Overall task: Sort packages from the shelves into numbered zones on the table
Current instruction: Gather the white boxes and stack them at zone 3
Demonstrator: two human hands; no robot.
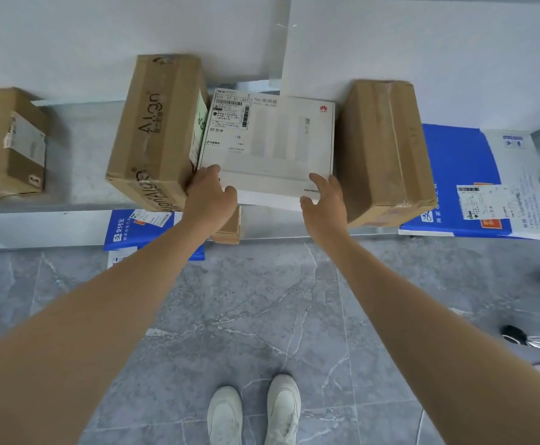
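Note:
A flat white box point(271, 142) with a shipping label at its top left lies on the shelf point(79, 162), wedged between two brown cartons. My left hand point(210, 197) grips its near left corner, thumb on top. At its near right corner my right hand point(323, 200) takes hold, thumb on the lid and fingers at the front edge. The box's front edge sticks out over the shelf lip.
A tall brown carton point(156, 130) stands left of the white box and another brown carton point(384, 149) right of it. A small carton point(8, 146) sits far left, a blue and white mailer point(474, 181) far right. Lower down lie a blue mailer point(133, 229) and a small box. Grey tiled floor below.

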